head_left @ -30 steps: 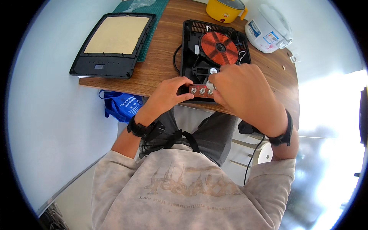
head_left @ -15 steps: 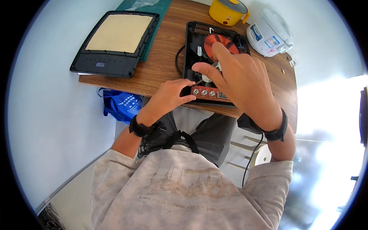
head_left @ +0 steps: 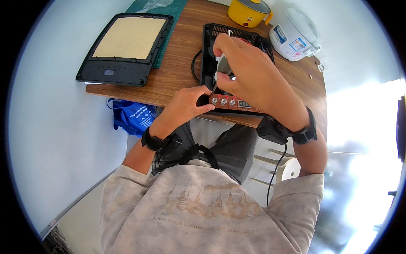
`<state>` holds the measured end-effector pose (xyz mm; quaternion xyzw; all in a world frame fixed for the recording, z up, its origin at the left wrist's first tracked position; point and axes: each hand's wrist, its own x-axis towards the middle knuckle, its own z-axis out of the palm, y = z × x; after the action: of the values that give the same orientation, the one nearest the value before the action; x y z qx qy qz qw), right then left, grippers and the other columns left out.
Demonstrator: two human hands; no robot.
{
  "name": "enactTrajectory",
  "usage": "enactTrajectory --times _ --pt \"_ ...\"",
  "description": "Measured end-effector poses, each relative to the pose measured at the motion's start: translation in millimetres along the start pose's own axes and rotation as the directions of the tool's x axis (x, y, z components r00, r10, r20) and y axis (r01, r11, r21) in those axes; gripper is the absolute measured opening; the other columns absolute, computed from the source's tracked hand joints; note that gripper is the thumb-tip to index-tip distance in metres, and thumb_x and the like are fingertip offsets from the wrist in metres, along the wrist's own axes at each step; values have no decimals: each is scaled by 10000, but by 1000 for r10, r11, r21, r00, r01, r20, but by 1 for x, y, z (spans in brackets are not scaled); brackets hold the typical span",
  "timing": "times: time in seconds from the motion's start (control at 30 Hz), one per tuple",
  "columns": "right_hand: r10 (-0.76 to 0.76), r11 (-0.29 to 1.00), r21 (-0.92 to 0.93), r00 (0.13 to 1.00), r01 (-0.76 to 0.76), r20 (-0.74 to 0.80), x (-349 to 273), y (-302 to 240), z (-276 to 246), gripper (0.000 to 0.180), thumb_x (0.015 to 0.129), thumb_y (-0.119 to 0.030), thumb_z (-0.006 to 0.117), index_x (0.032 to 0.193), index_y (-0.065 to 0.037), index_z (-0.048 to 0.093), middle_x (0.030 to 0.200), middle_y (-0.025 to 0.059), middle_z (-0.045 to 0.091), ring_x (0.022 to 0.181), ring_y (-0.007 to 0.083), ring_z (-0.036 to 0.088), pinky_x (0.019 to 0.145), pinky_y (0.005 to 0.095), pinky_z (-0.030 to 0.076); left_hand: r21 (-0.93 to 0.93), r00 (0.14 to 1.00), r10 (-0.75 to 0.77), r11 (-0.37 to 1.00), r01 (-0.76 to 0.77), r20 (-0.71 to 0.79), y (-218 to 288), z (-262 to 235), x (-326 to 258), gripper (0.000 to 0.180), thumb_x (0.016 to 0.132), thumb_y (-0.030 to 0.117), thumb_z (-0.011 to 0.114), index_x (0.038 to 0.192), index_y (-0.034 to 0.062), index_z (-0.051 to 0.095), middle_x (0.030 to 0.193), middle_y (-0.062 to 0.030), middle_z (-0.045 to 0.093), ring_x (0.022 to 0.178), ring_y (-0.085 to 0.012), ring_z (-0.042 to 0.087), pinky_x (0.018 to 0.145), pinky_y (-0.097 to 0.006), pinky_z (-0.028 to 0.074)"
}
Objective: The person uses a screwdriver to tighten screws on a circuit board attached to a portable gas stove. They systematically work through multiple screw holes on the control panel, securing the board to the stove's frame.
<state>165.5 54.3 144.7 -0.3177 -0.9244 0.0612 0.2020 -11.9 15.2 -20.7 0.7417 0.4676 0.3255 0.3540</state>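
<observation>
In front of me sits an opened induction cooker base [head_left: 206, 63], a black tray with a copper coil partly hidden behind my right hand. A brown control board [head_left: 249, 104] with round buttons and a small display lies along its near edge. My right hand [head_left: 245, 67] is closed round a screwdriver [head_left: 224, 65] with a pale, thick handle. Its thin shaft slants down to the board's left end. There my left hand [head_left: 188, 106] has thumb and forefinger curled about the board's corner, the forefinger close beside the shaft's tip. The tip itself is hard to make out.
The cooker's black top panel [head_left: 127, 38], with a tan sheet on it, lies on a green cutting mat [head_left: 179, 10] at left. At the back stand a yellow pot [head_left: 245, 15] and a white rice cooker [head_left: 294, 38]. A blue bag [head_left: 133, 116] hangs below the table.
My right hand has shifted slightly left and turned, bringing the screwdriver more upright and covering more of the coil. My left hand stays at the board's left end.
</observation>
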Motion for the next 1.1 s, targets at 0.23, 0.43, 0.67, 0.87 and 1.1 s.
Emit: enactTrajectory --times 0.23,0.43,0.67,0.87,1.1 --pt "153 959 -258 979 -115 136 6 -18 -2 371 934 -288 737 1101 -56 500 944 163 664 842 405 658 674 466 517 5 998 52 999 -51 -39 -6 4 0 366 873 293 808 1096 42 663 1040 -162 734 972 -392 690 837 -459 531" --pt "34 999 -19 998 -34 43 -5 -8 1 325 931 -192 724 1126 -56 501 1007 169 664 878 411 644 734 467 507 -4 996 68 998 -68 -51 -6 6 -1 377 873 288 807 1123 46 662 1063 -159 733 990 -386 692 855 -450 537" --pt "-35 986 169 985 6 170 -11 -10 -7 355 887 -75 709 1177 -63 504 1080 164 635 950 391 630 802 441 490 10 999 18 1000 -18 -28 2 1 -1 377 874 274 804 1140 46 664 1091 -160 734 1019 -379 691 871 -443 540" --pt "85 990 -119 990 -72 114 -11 -25 -12 345 905 -163 727 1156 -72 506 1056 156 652 904 393 644 720 465 498 52 997 61 997 -58 -53 -5 4 -2 384 873 276 803 1151 46 671 1111 -159 737 1039 -375 694 885 -441 540" --pt "60 998 -1 996 -60 69 -13 -12 -7 338 908 -197 723 1136 -82 502 948 161 657 817 386 639 712 470 490 42 999 22 999 -21 -23 2 1 -1 396 871 275 805 1151 32 667 1112 -161 737 1037 -369 697 893 -433 543"
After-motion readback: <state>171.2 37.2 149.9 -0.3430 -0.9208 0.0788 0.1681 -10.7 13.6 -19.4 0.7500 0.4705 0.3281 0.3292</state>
